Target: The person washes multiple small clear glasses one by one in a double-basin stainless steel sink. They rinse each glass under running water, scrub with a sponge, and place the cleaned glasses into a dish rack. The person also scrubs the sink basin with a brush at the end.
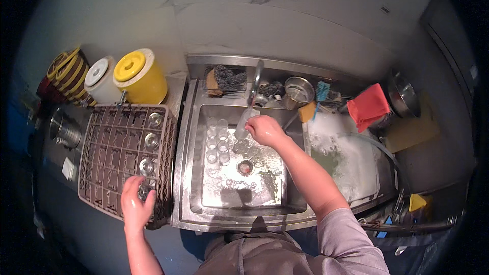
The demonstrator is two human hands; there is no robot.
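Observation:
My right hand (265,130) is over the metal sink (244,194), below the curved faucet (256,84). It is shut on a clear glass (241,129), which looks tilted and is blurred by the running water. To its left, several small clear glasses (212,144) stand in two columns on the sink floor. My left hand (136,200) hovers at the near right corner of a brown plastic glass rack (114,152). Its thumb and fingers are apart around a clear glass (143,192) in one compartment; whether they touch it is unclear. More glasses (152,140) fill compartments along the rack's right side.
Foamy water fills a second basin (344,160) on the right, with a hose (378,145) running into it. A sponge (306,112), blue brush (322,91), metal pot (299,89) and red cloth (368,107) stand behind. Yellow (153,80) and white (103,84) dispensers are behind the rack.

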